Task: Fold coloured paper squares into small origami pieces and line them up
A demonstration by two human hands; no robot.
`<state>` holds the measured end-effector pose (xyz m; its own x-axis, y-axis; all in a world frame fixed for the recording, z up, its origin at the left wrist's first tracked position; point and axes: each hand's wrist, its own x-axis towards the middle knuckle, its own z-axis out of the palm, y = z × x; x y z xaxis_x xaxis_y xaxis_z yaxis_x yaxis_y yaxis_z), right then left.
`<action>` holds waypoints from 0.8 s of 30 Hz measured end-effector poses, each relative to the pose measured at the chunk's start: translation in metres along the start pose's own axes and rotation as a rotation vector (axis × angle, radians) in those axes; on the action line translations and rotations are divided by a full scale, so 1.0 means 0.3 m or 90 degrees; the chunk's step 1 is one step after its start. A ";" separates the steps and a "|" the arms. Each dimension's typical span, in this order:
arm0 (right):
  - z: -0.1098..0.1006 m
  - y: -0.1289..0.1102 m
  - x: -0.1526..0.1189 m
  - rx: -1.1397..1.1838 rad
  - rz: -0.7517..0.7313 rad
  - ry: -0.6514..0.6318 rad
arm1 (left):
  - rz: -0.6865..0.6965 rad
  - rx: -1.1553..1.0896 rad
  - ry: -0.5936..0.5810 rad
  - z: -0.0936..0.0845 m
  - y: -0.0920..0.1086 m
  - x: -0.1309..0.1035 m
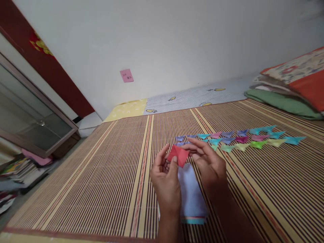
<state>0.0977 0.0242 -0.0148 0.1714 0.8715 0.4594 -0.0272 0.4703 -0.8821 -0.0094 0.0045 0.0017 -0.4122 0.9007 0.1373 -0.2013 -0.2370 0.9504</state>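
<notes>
A small folded red paper (178,156) is held up above the striped mat. My left hand (166,175) pinches it, the thumb across its front and the fingers behind. At its right edge, my right hand (208,160) has its fingers curled behind the paper, touching it, with the index finger raised. Beneath my hands lies a stack of paper sheets (191,195), pale blue on top with teal and reddish edges below. Beyond my right hand, several small folded paper pieces (241,139) in blue, pink, green and purple stand in rows.
The striped mat (108,175) covers the surface. Folded bedding (286,101) is piled at the far right. A pink note (127,75) is on the white wall. At the left are a glass-fronted cabinet (30,111) and a stack of books (21,168).
</notes>
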 end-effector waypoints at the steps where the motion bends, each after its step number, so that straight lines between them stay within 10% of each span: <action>1: -0.003 0.004 0.005 0.023 0.037 -0.004 | 0.008 0.009 -0.003 -0.003 -0.001 0.002; 24: -0.010 0.007 0.028 0.017 0.109 -0.053 | -0.082 0.047 -0.210 -0.010 -0.017 0.003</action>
<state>0.1020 0.0321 -0.0129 0.0800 0.9469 0.3114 -0.0758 0.3173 -0.9453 -0.0115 0.0053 -0.0038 -0.0761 0.9933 0.0869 -0.1634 -0.0984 0.9816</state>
